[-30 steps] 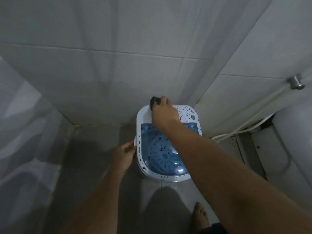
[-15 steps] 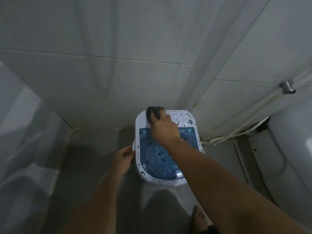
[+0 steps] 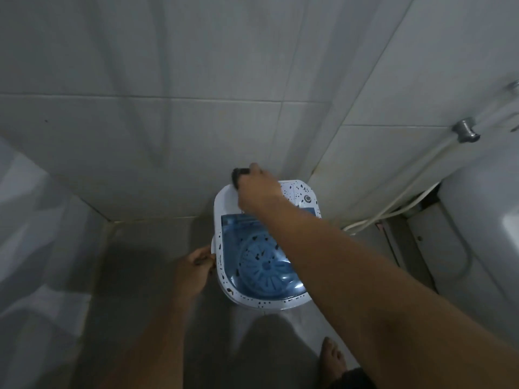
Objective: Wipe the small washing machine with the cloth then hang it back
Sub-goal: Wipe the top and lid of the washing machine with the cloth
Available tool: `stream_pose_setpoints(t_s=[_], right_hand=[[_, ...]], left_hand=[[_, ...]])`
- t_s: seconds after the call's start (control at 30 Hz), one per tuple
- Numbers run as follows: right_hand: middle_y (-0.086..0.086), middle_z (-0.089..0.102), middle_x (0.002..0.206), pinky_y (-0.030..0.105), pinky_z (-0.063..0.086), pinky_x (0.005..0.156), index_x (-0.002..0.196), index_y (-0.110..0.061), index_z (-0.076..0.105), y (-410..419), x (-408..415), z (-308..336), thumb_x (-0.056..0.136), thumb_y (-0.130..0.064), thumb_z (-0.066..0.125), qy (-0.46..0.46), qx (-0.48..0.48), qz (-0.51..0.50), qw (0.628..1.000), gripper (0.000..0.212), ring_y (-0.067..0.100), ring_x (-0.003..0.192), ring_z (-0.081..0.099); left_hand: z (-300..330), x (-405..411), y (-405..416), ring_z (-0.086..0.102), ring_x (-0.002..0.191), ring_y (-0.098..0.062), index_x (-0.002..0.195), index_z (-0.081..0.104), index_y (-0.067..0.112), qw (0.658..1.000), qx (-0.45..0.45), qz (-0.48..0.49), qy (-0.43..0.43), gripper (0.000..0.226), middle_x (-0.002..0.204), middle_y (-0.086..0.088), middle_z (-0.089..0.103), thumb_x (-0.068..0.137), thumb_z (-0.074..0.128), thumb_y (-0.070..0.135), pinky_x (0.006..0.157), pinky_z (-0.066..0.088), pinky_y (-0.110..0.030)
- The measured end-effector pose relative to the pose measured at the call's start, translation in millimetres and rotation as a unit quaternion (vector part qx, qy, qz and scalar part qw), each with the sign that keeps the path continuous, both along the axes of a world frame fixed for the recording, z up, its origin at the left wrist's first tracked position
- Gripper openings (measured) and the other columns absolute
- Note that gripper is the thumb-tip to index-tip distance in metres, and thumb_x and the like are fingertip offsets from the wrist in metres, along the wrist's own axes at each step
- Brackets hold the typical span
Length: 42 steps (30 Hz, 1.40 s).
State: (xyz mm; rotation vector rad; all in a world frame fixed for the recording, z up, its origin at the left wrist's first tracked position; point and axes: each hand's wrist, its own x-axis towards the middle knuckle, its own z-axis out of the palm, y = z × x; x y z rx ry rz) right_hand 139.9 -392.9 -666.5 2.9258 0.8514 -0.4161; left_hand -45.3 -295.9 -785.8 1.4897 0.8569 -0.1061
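The small washing machine (image 3: 224, 203) stands on the floor in the wall corner, white with dark specks and a clear blue lid over the drum. My right hand (image 3: 257, 189) presses a dark cloth (image 3: 239, 174) on the machine's back left top, near the wall. Only a small part of the cloth shows past my fingers. My left hand (image 3: 193, 269) grips the machine's left rim at its side handle.
Tiled walls close in behind and to the right. A white hose (image 3: 393, 211) runs from a metal wall fitting (image 3: 464, 130) down behind the machine. A large white appliance (image 3: 494, 220) stands at the right. My bare foot (image 3: 332, 357) is below the machine.
My right hand with the cloth has slid back toward the wall at the machine's rear left corner. The left hand has kept its hold on the rim.
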Motion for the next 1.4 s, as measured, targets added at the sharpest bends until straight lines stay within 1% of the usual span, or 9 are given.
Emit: stream_pose_setpoints(t_s=[0.1, 0.23, 0.43, 0.6, 0.9, 1.03, 1.2, 1.3, 1.4], right_hand=[[0.016, 0.048, 0.134, 0.041, 0.049, 0.090, 0.133, -0.007, 0.052, -14, 38, 11, 0.095, -0.022, 0.056, 0.053, -0.006, -0.080, 0.995, 0.041, 0.037, 0.116, 0.056], [0.016, 0.057, 0.122, 0.039, 0.053, 0.086, 0.120, -0.007, 0.060, -60, 68, 8, 0.094, -0.019, 0.052, 0.049, -0.055, -0.082, 0.994, 0.030, 0.033, 0.099, 0.059], [0.016, 0.040, 0.141, 0.048, 0.056, 0.082, 0.142, -0.022, 0.049, -124, -6, -42, 0.101, -0.033, 0.045, -0.063, 0.065, -0.008, 0.996, 0.043, 0.037, 0.114, 0.051], [0.015, 0.042, 0.142, 0.047, 0.057, 0.080, 0.146, -0.023, 0.045, -142, -29, -41, 0.100, -0.032, 0.047, -0.091, 0.024, 0.039, 0.995, 0.046, 0.035, 0.114, 0.051], [0.015, 0.039, 0.139, 0.046, 0.051, 0.092, 0.141, -0.014, 0.051, -86, 34, -26, 0.098, -0.025, 0.051, -0.028, 0.040, -0.070, 0.996, 0.044, 0.038, 0.120, 0.047], [0.019, 0.034, 0.145, 0.050, 0.050, 0.091, 0.145, -0.015, 0.045, -109, -15, -37, 0.096, -0.019, 0.052, -0.053, 0.073, -0.064, 0.994, 0.049, 0.039, 0.123, 0.044], [0.016, 0.041, 0.140, 0.048, 0.053, 0.082, 0.144, -0.019, 0.045, -141, -37, -38, 0.092, -0.023, 0.054, -0.073, 0.013, 0.001, 0.997, 0.053, 0.035, 0.114, 0.049], [0.017, 0.041, 0.138, 0.047, 0.051, 0.084, 0.141, -0.016, 0.049, -135, 0, -29, 0.092, -0.021, 0.053, -0.063, 0.011, -0.051, 0.997, 0.049, 0.036, 0.113, 0.048], [0.014, 0.041, 0.137, 0.044, 0.049, 0.090, 0.140, -0.010, 0.050, -118, 38, -19, 0.096, -0.020, 0.051, -0.008, 0.039, -0.160, 0.986, 0.045, 0.034, 0.117, 0.048]], left_hand=[[4, 0, 0, 0.073, 0.098, -0.033, 0.111, 0.075, 0.015, 1.000, -0.014, 0.011, -0.005, 0.027, 0.098, -0.010, 0.079, 0.088, 0.065, 0.005, 0.097, 0.055, -0.049], [10, 0, -1, 0.073, 0.098, -0.030, 0.113, 0.074, 0.011, 1.000, -0.020, 0.013, -0.012, 0.028, 0.102, -0.013, 0.078, 0.088, 0.065, 0.002, 0.098, 0.055, -0.045], [16, 1, -1, 0.074, 0.092, -0.023, 0.105, 0.074, 0.022, 1.000, -0.014, -0.016, -0.017, 0.025, 0.095, -0.004, 0.079, 0.091, 0.063, 0.005, 0.095, 0.055, -0.043], [14, 0, 0, 0.075, 0.095, -0.022, 0.114, 0.074, 0.019, 0.999, -0.009, -0.030, -0.007, 0.025, 0.099, -0.004, 0.079, 0.092, 0.064, 0.012, 0.097, 0.055, -0.048], [27, 0, -4, 0.073, 0.095, -0.017, 0.096, 0.072, 0.032, 1.000, -0.004, -0.015, 0.008, 0.022, 0.101, -0.004, 0.078, 0.090, 0.067, 0.012, 0.098, 0.054, -0.042], [32, -1, -5, 0.074, 0.091, -0.016, 0.097, 0.073, 0.033, 1.000, -0.014, -0.021, 0.006, 0.025, 0.095, -0.001, 0.079, 0.090, 0.065, 0.009, 0.092, 0.055, -0.036], [30, -1, -4, 0.075, 0.080, -0.004, 0.100, 0.074, 0.025, 0.999, -0.026, -0.034, -0.010, 0.023, 0.087, 0.005, 0.080, 0.093, 0.061, 0.007, 0.077, 0.054, -0.027], [29, -1, -5, 0.074, 0.077, -0.001, 0.101, 0.072, 0.024, 0.999, -0.030, -0.018, 0.004, 0.023, 0.080, 0.011, 0.079, 0.095, 0.058, 0.006, 0.075, 0.052, -0.024], [32, -1, -6, 0.073, 0.096, -0.017, 0.102, 0.073, 0.026, 0.999, -0.032, -0.017, 0.009, 0.023, 0.097, -0.003, 0.079, 0.094, 0.060, 0.008, 0.090, 0.055, -0.034]])
